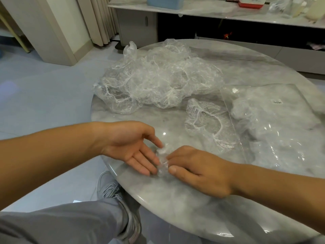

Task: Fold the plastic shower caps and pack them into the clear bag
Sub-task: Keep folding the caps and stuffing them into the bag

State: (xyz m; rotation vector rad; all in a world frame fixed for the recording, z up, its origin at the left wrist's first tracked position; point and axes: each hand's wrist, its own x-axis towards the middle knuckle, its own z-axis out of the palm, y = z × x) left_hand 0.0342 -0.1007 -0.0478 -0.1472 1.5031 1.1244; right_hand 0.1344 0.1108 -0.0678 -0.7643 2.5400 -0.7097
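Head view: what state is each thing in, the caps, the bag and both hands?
folded cap, squeezed small between the two hands.
left hand, open, straight fingers touching the folded cap.
right hand, thumb and fingers pinching the folded cap.
pile of caps, unfolded, crumpled in a heap.
single cap, unfolded, lying beside the clear bag.
clear bag, lying flat, some caps already inside; mouth unclear.

Smooth and glossy on the surface: grey-veined stone look, with bright glints. Far left, thin clear plastic film in the caps, crinkled, edged in white gathered elastic; same for the lone cap to the right. At right, bag in slicker, flatter clear plastic, shiny at the creases, with a small white paper label. Near, folded cap as a tight cloudy wad of film. Matt grey cloth on the trousers; glossy pale floor.
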